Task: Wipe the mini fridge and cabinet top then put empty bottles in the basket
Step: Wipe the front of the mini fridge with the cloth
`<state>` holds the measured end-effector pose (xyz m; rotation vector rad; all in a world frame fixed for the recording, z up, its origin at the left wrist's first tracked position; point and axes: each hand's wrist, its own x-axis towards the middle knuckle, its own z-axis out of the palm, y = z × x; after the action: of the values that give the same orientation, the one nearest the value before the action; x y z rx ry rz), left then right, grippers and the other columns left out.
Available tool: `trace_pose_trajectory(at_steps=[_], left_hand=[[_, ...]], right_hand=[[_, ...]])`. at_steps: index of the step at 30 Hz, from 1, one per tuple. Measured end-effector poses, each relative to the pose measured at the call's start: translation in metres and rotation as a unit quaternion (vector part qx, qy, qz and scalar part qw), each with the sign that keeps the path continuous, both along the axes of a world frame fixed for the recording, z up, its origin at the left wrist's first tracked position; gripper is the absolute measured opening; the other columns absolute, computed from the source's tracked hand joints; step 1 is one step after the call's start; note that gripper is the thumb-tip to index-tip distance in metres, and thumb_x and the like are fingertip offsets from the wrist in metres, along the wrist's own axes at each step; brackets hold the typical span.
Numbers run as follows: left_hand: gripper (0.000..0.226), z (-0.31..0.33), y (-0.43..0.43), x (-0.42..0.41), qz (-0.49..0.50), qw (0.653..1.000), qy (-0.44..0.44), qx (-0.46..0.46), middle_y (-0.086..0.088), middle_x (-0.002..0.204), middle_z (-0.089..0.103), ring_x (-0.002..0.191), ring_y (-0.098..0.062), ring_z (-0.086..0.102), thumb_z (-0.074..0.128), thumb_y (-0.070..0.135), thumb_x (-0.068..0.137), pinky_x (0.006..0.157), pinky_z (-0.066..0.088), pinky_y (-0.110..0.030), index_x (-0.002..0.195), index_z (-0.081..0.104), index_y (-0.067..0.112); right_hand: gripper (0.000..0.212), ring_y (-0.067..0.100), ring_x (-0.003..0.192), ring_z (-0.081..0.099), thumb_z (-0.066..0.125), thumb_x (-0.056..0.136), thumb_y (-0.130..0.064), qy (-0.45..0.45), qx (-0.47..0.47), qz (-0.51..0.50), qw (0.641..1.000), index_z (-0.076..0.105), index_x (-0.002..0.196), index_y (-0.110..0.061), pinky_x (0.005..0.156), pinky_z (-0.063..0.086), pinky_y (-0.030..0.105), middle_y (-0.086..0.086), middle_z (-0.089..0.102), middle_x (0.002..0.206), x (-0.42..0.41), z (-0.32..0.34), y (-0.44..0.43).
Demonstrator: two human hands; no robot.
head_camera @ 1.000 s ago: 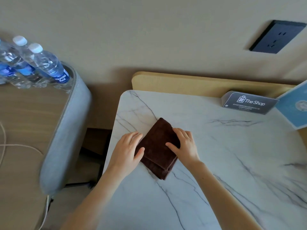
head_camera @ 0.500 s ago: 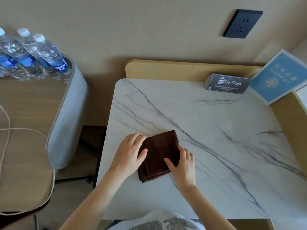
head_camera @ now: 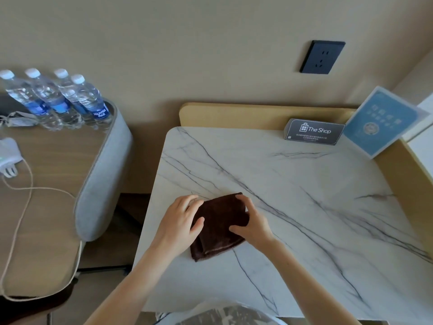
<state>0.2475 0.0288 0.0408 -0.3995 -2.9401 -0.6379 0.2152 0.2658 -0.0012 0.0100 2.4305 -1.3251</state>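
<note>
Cloth (head_camera: 220, 226), dark brown, folded, flat on the front-left part of the marble top (head_camera: 304, 195). Left hand (head_camera: 180, 221) flat on its left edge, fingers straight and slightly spread, thumb pressing down. Right hand (head_camera: 254, 225) arched over its right edge, fingers bent round the far corner, thumb on the pile. Looks soft, light and limp. Probably slides easily on polished marble, so best pressed from above or pinched at a folded edge. Well left of the top, four capped bottles (head_camera: 58, 102) upright on a wooden surface (head_camera: 46, 231). Full or empty: cannot tell. No basket in view. At the top's back edge, sign (head_camera: 314, 132) and blue card (head_camera: 382, 120).
</note>
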Motion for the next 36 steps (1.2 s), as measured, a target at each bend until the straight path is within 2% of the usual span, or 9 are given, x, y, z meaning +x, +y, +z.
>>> trace_pose_trajectory(at_steps=[4,9,13,15,21,25,30,34,36], left_hand=[[0.04,0.005,0.009,0.01,0.037,0.999,0.014,-0.015,-0.005,0.13,0.061,0.12,-0.023,0.057,0.07,0.023,0.088,0.097,0.05,-0.035,0.125,0.065,0.01],[0.037,0.012,0.026,0.037,0.123,0.992,0.026,-0.021,-0.005,0.126,0.062,0.114,-0.024,0.06,0.072,0.021,0.084,0.092,0.055,-0.04,0.119,0.067,0.01],[0.034,0.024,0.044,0.062,0.232,0.972,0.028,-0.007,-0.01,0.131,0.059,0.121,-0.029,0.056,0.07,0.02,0.089,0.1,0.048,-0.041,0.12,0.067,0.009],[0.034,0.032,0.051,0.074,0.257,0.966,0.017,-0.024,-0.009,0.134,0.058,0.125,-0.027,0.054,0.068,0.023,0.091,0.103,0.043,-0.036,0.123,0.067,0.01],[0.032,0.049,0.066,0.094,0.274,0.961,0.01,-0.037,-0.008,0.133,0.059,0.126,-0.025,0.055,0.067,0.022,0.092,0.099,0.045,-0.032,0.122,0.067,0.011],[0.029,0.046,0.064,0.103,0.283,0.958,0.021,-0.036,-0.009,0.13,0.06,0.123,-0.029,0.057,0.07,0.019,0.09,0.095,0.05,-0.039,0.117,0.069,0.01],[0.03,0.044,0.046,0.123,0.26,0.965,0.026,-0.021,-0.01,0.131,0.058,0.123,-0.032,0.054,0.068,0.016,0.09,0.096,0.051,-0.045,0.118,0.066,0.007],[0.031,0.047,0.024,0.149,0.247,0.968,0.038,-0.005,-0.007,0.132,0.056,0.125,-0.028,0.052,0.067,0.019,0.091,0.098,0.05,-0.043,0.12,0.065,0.009],[0.032,0.048,0.01,0.167,0.229,0.972,0.053,0.003,-0.007,0.131,0.057,0.122,-0.028,0.053,0.067,0.021,0.09,0.098,0.049,-0.04,0.12,0.065,0.009]], right_hand=[[0.069,0.009,0.096,0.06,0.084,0.071,-0.023,-0.023,0.003,0.066,0.998,0.052,0.128,-0.043,0.072,0.055,0.02,-0.007,0.06,0.113,-0.01,-0.001,0.007],[0.065,-0.001,0.101,0.054,0.084,0.069,-0.022,0.01,-0.054,0.106,0.993,0.054,0.118,-0.054,0.07,0.044,0.003,-0.014,0.05,0.115,-0.012,-0.004,0.005],[0.071,0.01,0.104,0.064,0.083,0.073,-0.012,-0.034,-0.116,0.084,0.989,0.055,0.13,-0.044,0.081,0.056,0.018,-0.003,0.063,0.118,-0.008,-0.008,0.002],[0.067,0.01,0.103,0.067,0.082,0.073,-0.003,-0.061,-0.171,0.052,0.982,0.061,0.127,-0.036,0.073,0.056,0.016,-0.003,0.068,0.115,-0.008,-0.006,0.001],[0.072,0.015,0.105,0.064,0.068,0.075,0.016,-0.076,-0.267,0.059,0.959,0.061,0.124,-0.036,0.07,0.058,0.025,-0.001,0.063,0.119,-0.004,0.02,-0.005],[0.068,0.011,0.111,0.061,0.069,0.078,0.009,-0.023,-0.245,0.104,0.964,0.058,0.125,-0.039,0.081,0.062,0.034,-0.009,0.06,0.121,0.007,0.034,-0.009],[0.06,0.0,0.1,0.063,0.076,0.076,0.003,-0.006,-0.271,0.076,0.96,0.063,0.116,-0.04,0.067,0.058,0.02,-0.014,0.062,0.115,0.034,0.057,-0.02],[0.052,0.011,0.109,0.061,0.079,0.077,-0.003,0.035,-0.24,0.055,0.969,0.062,0.114,-0.036,0.08,0.062,0.033,-0.013,0.063,0.115,0.074,0.068,-0.033],[0.048,0.011,0.108,0.061,0.079,0.079,-0.004,0.053,-0.231,0.045,0.97,0.062,0.112,-0.035,0.079,0.061,0.029,-0.013,0.065,0.112,0.099,0.072,-0.043]])
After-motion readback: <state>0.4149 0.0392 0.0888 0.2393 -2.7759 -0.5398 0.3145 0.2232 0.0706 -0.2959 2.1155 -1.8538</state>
